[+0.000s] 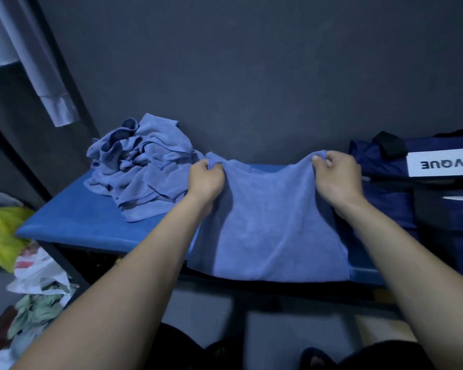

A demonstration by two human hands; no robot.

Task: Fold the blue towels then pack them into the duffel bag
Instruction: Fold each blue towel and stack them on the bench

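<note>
Left hand point(206, 180), right hand point(334, 177) each pinch far corner of blue towel point(267, 228); towel hangs toward person; duffel bag point(385, 166) beside right hand.

Blue towel point(267, 231) spread flat, crumpled towel heap point(142, 169) left, navy duffel bag point(417, 188) right

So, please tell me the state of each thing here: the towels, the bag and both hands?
Spread towel: unfolded, far edge lifted by both hands.
Towel pile: crumpled, not folded, on the blue bench.
Duffel bag: on the right; open or zipped, cannot tell.
Left hand: pinches one far corner.
Right hand: pinches the other corner.
</note>
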